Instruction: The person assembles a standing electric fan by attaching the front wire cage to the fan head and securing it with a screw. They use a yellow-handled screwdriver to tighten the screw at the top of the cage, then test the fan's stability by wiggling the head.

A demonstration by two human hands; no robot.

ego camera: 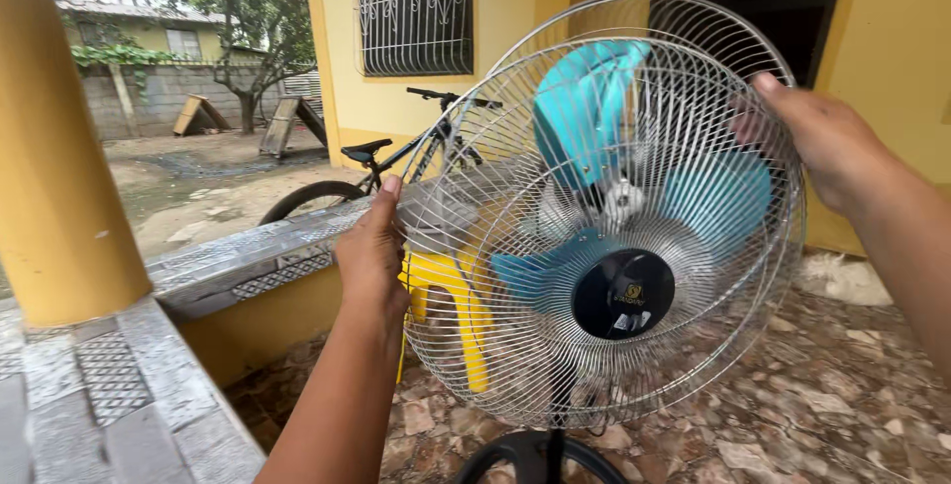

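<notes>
A standing fan (604,236) on a black base (540,459) fills the tiled porch floor (822,395), its wire grille (475,345) held at both rims, seemingly to steady it. The left hand (371,251) is closed on the grille's left edge and the right hand (827,137) on its upper right rim. Behind it a yellow stool (451,291) stands close, with open floor to the right.

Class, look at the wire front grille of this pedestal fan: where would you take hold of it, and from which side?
Probably at the outer rim of the front grille, at two opposite points, from its left and right. The left hand and right hand already sit so. The rim hoop looks sturdier than the thin spokes, and the black centre cap offers no grip.
</notes>
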